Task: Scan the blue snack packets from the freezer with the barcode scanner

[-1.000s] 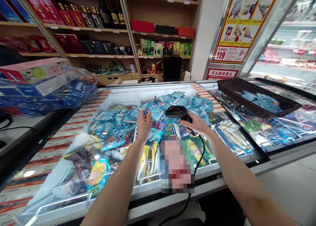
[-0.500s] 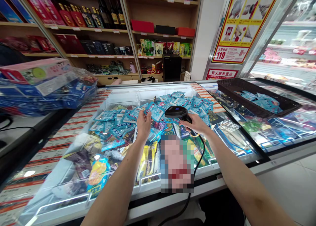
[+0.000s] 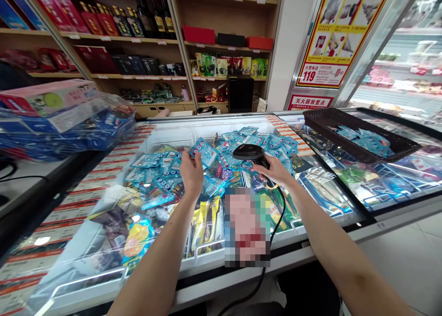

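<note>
Pinched in my left hand (image 3: 192, 172) is a small blue packet (image 3: 206, 153), lifted above the glass top of a chest freezer (image 3: 172, 131). My right hand (image 3: 272, 171) is wrapped round the handle of a black barcode scanner (image 3: 249, 152), whose cord (image 3: 282, 210) runs down over the freezer's front edge. The scanner's head points left, a short gap away from the packet. Many similar blue packets (image 3: 150, 160) lie spread over the glass, to the left of and behind both hands.
A dark woven basket (image 3: 321, 127) with more blue packets stands at the right. Plastic-wrapped boxes (image 3: 65, 123) are stacked at the left. Under the glass lie ice creams (image 3: 205, 219). A pixelated patch covers the front middle. Shelves (image 3: 120, 37) with bottles stand behind.
My left hand has moved left with the blue packet, away from the scanner. The scanner in my right hand has shifted very slightly right.
</note>
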### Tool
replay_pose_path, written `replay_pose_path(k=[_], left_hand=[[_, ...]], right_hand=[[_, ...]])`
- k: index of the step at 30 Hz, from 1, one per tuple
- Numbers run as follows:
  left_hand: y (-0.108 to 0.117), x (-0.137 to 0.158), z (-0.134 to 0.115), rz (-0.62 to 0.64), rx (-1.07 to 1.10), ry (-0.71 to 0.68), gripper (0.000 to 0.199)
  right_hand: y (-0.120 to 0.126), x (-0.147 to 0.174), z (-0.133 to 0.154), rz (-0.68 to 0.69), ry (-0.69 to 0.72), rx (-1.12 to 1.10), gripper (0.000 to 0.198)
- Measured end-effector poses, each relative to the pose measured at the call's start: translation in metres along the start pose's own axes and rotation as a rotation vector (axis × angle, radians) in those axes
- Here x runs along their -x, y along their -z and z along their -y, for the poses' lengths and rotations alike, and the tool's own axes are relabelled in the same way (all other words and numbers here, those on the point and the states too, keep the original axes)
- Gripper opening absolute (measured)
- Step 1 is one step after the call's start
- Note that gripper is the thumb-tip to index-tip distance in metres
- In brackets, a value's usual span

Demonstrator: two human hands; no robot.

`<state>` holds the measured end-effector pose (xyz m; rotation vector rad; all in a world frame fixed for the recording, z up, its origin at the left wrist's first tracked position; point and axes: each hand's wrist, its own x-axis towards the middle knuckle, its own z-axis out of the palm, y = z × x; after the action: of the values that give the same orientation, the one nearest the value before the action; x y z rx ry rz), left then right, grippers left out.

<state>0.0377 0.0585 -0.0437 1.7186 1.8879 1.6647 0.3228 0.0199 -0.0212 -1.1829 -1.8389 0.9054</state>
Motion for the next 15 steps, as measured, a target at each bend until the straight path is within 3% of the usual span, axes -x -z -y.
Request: replay_pose_path(k=[2,6,11,15], left_hand=[[0.012,-0.007,0.002,-0.067,-0.066,-0.023,0.037],[0.032,-0.02,0.011,-0.145,-0.248,0.073,0.04],[0.04,-0.022,0.019,-0.167,-0.445,0.169,0.041],[0.039,-0.014,0.013,-0.198,-0.51,0.133,0.049]], right_hand=[[0.001,0.0,0.001,-0.024,0.0,-0.019,0.039],[0.004,0.001,0.004,-0.132,-0.014,-0.095,0.04],[0.002,0.0,0.005,-0.409,0.032,-0.253,0.041],[-0.005,-0.005,-0.001,-0.612,0.059,-0.278,0.044]])
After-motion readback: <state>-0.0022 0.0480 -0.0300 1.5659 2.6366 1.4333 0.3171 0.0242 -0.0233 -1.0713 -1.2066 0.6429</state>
